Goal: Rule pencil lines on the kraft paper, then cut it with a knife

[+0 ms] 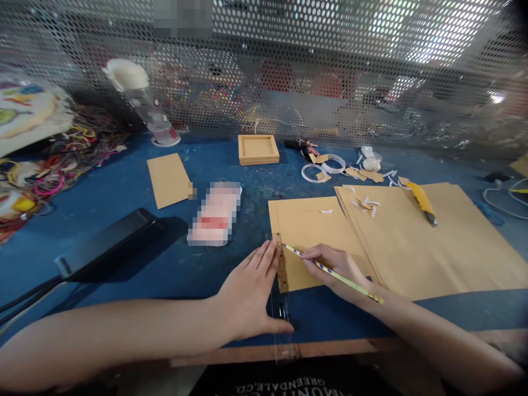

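Note:
My left hand (251, 291) lies flat with fingers stretched out, pressing a clear plastic ruler (282, 291) along the left edge of a tan cardboard sheet (307, 231). My right hand (330, 264) pinches a yellow pencil (334, 273) with purple dots; its tip rests against the ruler near the sheet's left edge. A larger tan sheet (433, 242) overlaps the first on the right.
A yellow utility knife (421, 202) lies on the larger sheet. A small wooden tray (258, 149), tape rings (313, 172), paper scraps, a smaller tan card (169, 179) and a black tool (99, 242) rest on the blue table (124, 220). A perforated metal screen (289, 71) closes the back.

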Tool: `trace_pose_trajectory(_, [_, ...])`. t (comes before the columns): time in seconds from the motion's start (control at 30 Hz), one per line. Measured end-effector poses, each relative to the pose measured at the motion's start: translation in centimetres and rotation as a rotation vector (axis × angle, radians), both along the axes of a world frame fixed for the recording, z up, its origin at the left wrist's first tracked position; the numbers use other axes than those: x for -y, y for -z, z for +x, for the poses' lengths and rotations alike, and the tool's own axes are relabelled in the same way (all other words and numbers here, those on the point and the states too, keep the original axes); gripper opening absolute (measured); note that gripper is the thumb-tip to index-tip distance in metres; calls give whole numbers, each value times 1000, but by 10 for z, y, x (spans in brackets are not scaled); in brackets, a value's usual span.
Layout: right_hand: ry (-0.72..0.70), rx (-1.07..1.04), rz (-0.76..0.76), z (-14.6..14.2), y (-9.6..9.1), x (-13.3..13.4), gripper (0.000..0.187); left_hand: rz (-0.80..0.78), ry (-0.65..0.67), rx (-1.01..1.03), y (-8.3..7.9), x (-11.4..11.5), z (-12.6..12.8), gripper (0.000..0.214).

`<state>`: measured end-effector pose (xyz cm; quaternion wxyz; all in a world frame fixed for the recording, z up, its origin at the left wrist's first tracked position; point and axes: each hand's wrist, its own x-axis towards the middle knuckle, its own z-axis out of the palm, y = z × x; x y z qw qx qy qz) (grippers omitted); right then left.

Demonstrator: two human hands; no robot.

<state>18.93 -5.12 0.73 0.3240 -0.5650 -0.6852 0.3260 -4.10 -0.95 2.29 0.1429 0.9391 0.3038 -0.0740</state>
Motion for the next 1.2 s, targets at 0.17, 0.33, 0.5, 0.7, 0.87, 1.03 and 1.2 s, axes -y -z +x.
trace_pose_trajectory(0.17, [-2, 13, -7, 0, -2, 0, 14, 1, -10, 22, 2, 1, 0, 127])
trace_pose_trajectory(0.33, [-2, 22, 16, 0, -1, -1, 14, -8, -11, 14, 1, 1, 1, 126])
trace_pose_trajectory(0.5, [3, -17, 10, 0, 1, 0, 14, -22, -20, -26, -1, 2, 2, 126])
trace_pose_trajectory(0.7, [10, -38, 3, 0, 5, 1, 15, -17, -28, -32, -1, 1, 3, 126])
trace_pose_trajectory(0.87, [-45, 45, 61, 0, -5, 1, 15, -24, -19, -56, -3, 1, 5, 127])
trace_pose_trajectory(1.03, [-317, 143, 176, 2, -31, 8, 17, -20, -9, -101, -4, 2, 6, 128])
trace_pose_trajectory(1.2, [-469, 182, 98, 6, -50, 21, 20, 15, 0, -37, 1, 3, 3, 126])
